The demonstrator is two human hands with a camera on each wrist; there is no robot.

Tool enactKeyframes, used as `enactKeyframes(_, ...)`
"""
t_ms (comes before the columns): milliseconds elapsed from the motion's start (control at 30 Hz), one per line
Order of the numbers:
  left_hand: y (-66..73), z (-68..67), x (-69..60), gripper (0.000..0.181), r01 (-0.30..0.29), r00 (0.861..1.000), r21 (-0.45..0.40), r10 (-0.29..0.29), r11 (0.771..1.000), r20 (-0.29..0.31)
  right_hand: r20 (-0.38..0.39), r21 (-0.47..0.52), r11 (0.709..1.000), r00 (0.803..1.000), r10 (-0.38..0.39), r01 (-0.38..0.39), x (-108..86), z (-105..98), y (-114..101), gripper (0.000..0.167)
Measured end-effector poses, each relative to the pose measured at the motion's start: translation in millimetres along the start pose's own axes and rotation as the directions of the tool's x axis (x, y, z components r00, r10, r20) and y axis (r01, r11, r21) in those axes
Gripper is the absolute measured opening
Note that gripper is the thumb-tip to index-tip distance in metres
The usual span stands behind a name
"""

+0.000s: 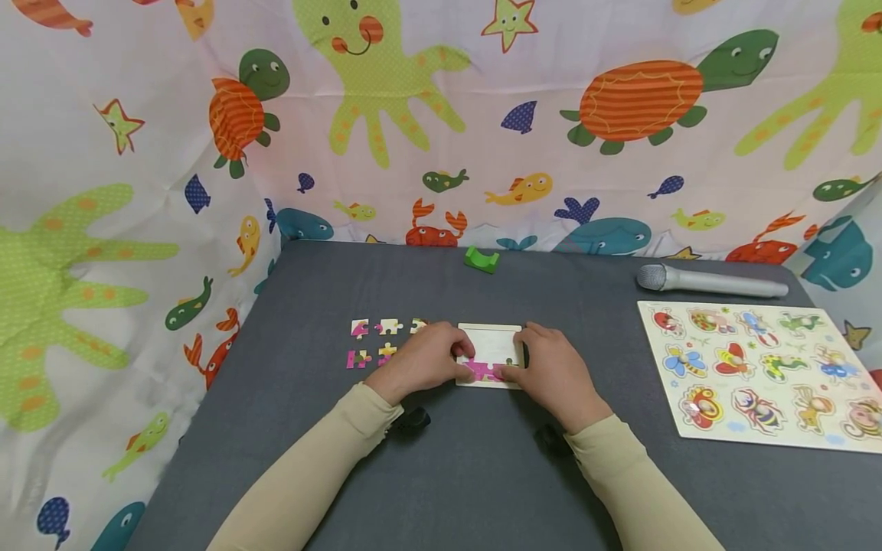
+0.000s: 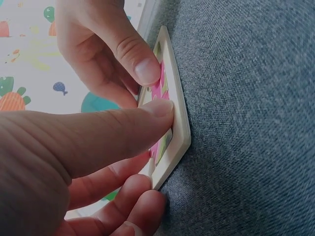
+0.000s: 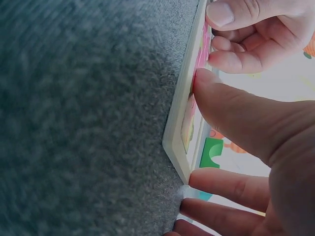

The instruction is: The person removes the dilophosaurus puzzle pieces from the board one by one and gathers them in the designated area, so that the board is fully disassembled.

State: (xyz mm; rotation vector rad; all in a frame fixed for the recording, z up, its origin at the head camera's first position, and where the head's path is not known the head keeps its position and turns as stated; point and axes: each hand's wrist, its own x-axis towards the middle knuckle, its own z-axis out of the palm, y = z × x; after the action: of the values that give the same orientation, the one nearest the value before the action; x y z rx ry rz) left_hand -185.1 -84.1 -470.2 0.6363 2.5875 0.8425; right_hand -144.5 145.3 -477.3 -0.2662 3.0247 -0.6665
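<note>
A small wooden puzzle frame (image 1: 489, 327) lies on the table, with joined pink puzzle pieces (image 1: 485, 371) along its near side. My left hand (image 1: 429, 358) is at the frame's left end, curled fingers against the edge and thumb on the pink pieces. At the right end, my right hand (image 1: 554, 375) holds the frame, its fingers along the outer edge. The right thumb (image 3: 209, 91) presses the pieces near the left thumb (image 2: 160, 109). Loose puzzle pieces (image 1: 389, 327) lie in two rows left of the frame, partly hidden by my left hand.
A green block with a curved notch (image 1: 481, 260) stands at the table's back. On the right are a silver microphone (image 1: 717, 282) and a large insect picture board (image 1: 747, 375). A curtain printed with sea animals (image 1: 427, 153) hangs behind and left of the grey table (image 1: 468, 474).
</note>
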Motion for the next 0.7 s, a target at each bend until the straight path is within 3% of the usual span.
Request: enactKeyframes(700, -1.3, 0.2, 0.1, 0.029, -0.012, 1.000, 0.018, 0.012, 1.000, 0.012, 0.008, 0.008, 1.000, 1.000, 0.018, -0.018, -1.2, -2.5, -2.2, 0.051)
